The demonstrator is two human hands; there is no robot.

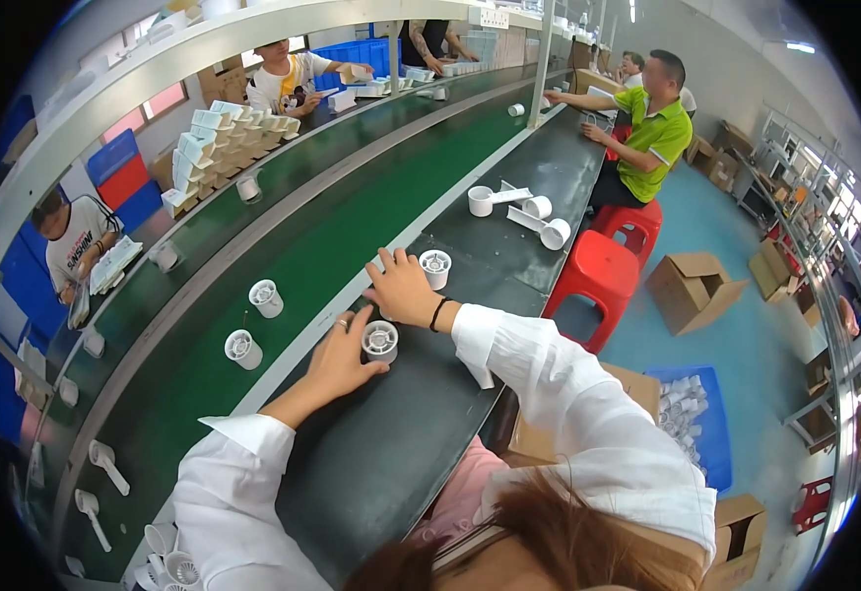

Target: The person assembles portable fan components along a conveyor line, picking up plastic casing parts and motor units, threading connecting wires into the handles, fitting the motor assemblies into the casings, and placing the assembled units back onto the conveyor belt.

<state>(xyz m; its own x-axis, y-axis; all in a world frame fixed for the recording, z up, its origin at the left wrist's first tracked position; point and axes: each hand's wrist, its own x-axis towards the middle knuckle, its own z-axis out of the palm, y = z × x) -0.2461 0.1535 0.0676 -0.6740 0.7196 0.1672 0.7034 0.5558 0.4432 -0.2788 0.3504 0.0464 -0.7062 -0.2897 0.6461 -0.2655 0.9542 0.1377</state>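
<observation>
Two white round fan housings with spoked, grille-like tops stand on the dark bench in front of me. My left hand (337,360) curves round the nearer fan housing (380,341), its thumb on the near side and its forefinger on the far side. Just beyond it, my right hand (403,289) reaches across to the left with fingers apart and nothing visible in them. Close beside the back of that hand stands the farther fan housing (435,269). Part of the right palm is hidden.
On the green conveyor belt (352,219) to my left stand two more housings (243,349). White handled parts (553,232) lie farther up the bench. Red stools (600,281), a blue bin (711,433) and cardboard boxes (695,293) stand to the right. Co-workers sit along the line.
</observation>
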